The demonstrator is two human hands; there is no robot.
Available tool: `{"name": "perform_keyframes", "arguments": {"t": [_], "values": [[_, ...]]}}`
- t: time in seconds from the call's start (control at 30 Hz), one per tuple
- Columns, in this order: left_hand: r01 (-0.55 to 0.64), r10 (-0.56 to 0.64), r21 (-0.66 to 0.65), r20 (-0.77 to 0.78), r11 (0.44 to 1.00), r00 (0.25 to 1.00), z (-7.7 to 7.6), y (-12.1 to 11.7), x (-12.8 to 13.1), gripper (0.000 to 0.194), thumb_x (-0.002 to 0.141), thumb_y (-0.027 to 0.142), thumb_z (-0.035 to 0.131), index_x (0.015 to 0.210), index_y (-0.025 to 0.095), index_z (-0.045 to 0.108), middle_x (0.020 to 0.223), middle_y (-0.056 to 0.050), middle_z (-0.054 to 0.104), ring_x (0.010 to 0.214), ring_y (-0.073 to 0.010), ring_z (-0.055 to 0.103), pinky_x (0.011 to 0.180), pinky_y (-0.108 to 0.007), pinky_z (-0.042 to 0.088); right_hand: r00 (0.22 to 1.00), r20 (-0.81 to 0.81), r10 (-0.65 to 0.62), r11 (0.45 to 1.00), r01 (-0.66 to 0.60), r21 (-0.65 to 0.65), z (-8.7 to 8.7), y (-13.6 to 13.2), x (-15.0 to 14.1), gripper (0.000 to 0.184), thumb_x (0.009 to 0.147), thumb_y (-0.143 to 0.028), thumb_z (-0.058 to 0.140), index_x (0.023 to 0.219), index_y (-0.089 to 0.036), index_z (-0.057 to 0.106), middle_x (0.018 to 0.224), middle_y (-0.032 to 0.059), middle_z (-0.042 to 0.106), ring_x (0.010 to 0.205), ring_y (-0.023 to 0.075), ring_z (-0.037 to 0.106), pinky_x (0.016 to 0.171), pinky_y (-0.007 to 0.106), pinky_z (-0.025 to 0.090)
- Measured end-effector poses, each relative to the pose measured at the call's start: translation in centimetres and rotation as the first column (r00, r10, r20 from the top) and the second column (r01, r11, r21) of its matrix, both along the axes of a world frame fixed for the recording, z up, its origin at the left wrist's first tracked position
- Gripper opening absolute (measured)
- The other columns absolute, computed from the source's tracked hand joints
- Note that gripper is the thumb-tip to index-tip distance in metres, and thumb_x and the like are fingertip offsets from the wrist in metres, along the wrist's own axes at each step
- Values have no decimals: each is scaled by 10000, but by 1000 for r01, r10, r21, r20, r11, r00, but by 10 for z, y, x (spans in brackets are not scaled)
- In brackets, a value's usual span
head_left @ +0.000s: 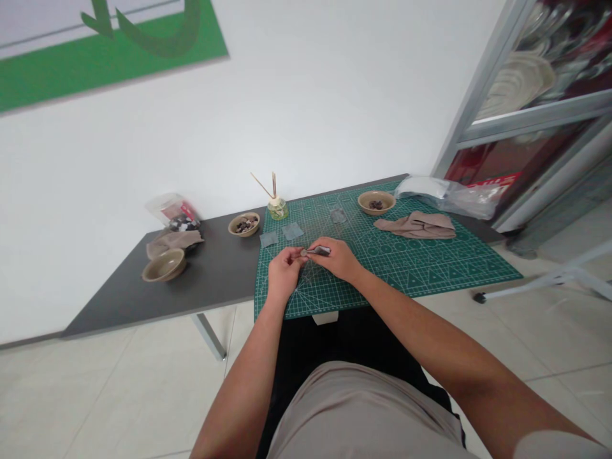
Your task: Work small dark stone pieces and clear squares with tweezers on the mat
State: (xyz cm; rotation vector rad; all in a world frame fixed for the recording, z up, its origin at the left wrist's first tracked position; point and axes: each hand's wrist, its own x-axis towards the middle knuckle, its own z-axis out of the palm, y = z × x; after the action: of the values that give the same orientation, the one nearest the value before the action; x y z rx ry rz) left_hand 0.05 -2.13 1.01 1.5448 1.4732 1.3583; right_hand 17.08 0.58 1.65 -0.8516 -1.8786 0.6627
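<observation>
Fingers point(292, 253) of the left hand point(284, 275) pinch a small round piece point(303, 253), seemingly steadying it against the grey sheet point(322, 250) gripped in the right hand point(338, 257).

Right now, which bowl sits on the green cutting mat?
The rightmost bowl, beside the brown cloth; the leftmost bowl and middle bowl sit on the dark tabletop.

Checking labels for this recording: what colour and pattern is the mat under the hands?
The mat is green with pale grid lines, clearest in the head view.
</observation>
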Motion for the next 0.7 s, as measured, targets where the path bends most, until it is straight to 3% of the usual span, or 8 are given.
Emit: {"name": "perform_keyframes", "arguments": {"t": [0.3, 0.53, 0.7], "values": [[10, -10, 2, -1, 1000, 1000, 1, 0, -1, 156, 710, 238, 706, 862, 214, 730, 774, 1, 723, 726, -168, 646, 733, -295, 500, 998, 51, 32, 998, -34, 44, -3, 3, -1, 88, 864, -247, 635, 929, -213, 685, 922, 29, 704, 876, 172, 651, 812, 297, 472], [-17, 17, 18, 5, 1000, 1000, 2, -1, 1, 155, 717, 254, 700, 865, 217, 729, 751, 8, 712, 702, -162, 636, 723, -291, 499, 998, 42, -36, 999, 35, 8, -1, 0, -1, 83, 855, -274, 647, 900, -218, 689, 878, 19, 707, 815, 166, 647, 777, 288, 479], [5, -5, 10, 12, 1000, 1000, 5, -1, 1, 150, 709, 230, 703, 856, 214, 726, 758, 9, 711, 713, -160, 640, 735, -290, 501, 999, 49, 9, 999, -11, 41, 0, 0, -1, 94, 862, -258, 638, 928, -211, 686, 914, 31, 706, 855, 168, 650, 796, 290, 477]]}}
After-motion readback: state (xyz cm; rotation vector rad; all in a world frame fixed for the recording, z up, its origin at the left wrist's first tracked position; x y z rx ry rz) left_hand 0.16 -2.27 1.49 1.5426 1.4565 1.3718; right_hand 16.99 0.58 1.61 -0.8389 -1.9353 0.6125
